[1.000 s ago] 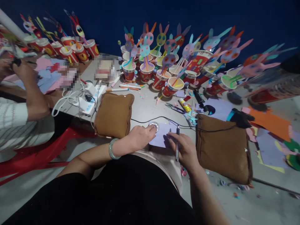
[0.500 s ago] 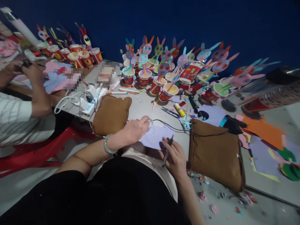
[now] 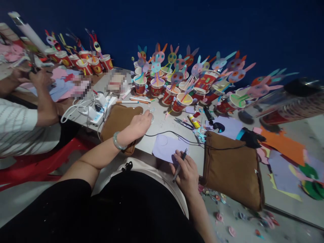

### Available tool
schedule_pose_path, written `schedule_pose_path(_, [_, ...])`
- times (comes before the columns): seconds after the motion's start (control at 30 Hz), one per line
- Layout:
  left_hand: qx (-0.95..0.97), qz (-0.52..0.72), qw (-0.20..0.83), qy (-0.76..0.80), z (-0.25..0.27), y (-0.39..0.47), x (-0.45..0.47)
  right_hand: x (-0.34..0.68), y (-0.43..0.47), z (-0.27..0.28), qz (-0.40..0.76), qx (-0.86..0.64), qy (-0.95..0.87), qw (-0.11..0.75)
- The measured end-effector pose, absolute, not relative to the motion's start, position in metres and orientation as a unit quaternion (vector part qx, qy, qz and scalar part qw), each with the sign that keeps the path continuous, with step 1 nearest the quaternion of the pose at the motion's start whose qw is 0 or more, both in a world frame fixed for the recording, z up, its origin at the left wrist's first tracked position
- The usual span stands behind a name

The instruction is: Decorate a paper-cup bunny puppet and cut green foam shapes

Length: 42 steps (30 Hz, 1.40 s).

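Note:
My right hand (image 3: 187, 168) is closed around a dark pen (image 3: 178, 170), its tip pointing up and away from me. The fingertips rest at the right edge of a sheet of lilac paper (image 3: 164, 153) lying at the table's front edge. A faint curved line shows on the sheet's upper part. My left hand (image 3: 139, 125), a bangle on its wrist, is over the table beside the left brown cushion (image 3: 117, 119). Its fingers are closed on a small clear round object (image 3: 152, 118), partly hidden by the fingers.
Paper cups (image 3: 182, 102) with rabbit figures stand along the back. Scissors (image 3: 184, 123), a glue stick (image 3: 193, 120) and a black cable (image 3: 172, 133) lie ahead. A second brown cushion (image 3: 233, 168) is at right, a power strip (image 3: 102, 109) at left. A co-worker's hands (image 3: 40, 77) work far left.
My left hand has moved left and away from me, taking the clear round object off the lilac paper. My right hand keeps the pen, only slightly shifted.

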<state>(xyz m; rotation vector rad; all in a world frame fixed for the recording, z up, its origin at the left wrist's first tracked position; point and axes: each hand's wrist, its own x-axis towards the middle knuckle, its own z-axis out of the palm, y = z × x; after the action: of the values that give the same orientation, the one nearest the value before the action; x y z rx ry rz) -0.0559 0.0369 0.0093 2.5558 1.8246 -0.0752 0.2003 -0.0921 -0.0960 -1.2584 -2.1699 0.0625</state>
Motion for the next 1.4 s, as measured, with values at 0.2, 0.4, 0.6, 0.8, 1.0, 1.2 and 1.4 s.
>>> schedule_pose_path(0.2, [0.9, 0.033, 0.025, 0.433, 0.003, -0.018, -0.04, 0.185, -0.098, -0.096, 0.011, -0.511, -0.805, 0.301])
schedule_pose_path(0.4, [0.938, 0.087, 0.045, 0.332, -0.035, -0.055, -0.019, 0.179, -0.097, -0.095, 0.016, -0.522, -0.805, 0.282])
schedule_pose_path(0.6, [0.939, 0.152, 0.047, 0.306, -0.07, -0.053, -0.016, 0.202, -0.086, -0.06, 0.15, -0.483, -0.811, 0.293])
schedule_pose_path(0.8, [0.94, 0.162, 0.035, 0.298, -0.085, -0.049, -0.018, 0.231, -0.031, -0.018, 0.122, -0.581, -0.728, 0.343])
schedule_pose_path(1.0, [0.942, 0.163, 0.041, 0.29, -0.085, -0.049, -0.019, 0.251, 0.07, -0.03, 0.019, -0.617, -0.755, 0.222])
schedule_pose_path(1.2, [0.943, 0.168, 0.049, 0.284, -0.088, -0.047, -0.02, 0.245, 0.122, -0.04, -0.023, -0.658, -0.737, 0.149])
schedule_pose_path(1.4, [0.944, 0.164, 0.054, 0.281, -0.09, -0.047, -0.021, 0.239, 0.138, -0.045, 0.013, -0.692, -0.709, 0.131])
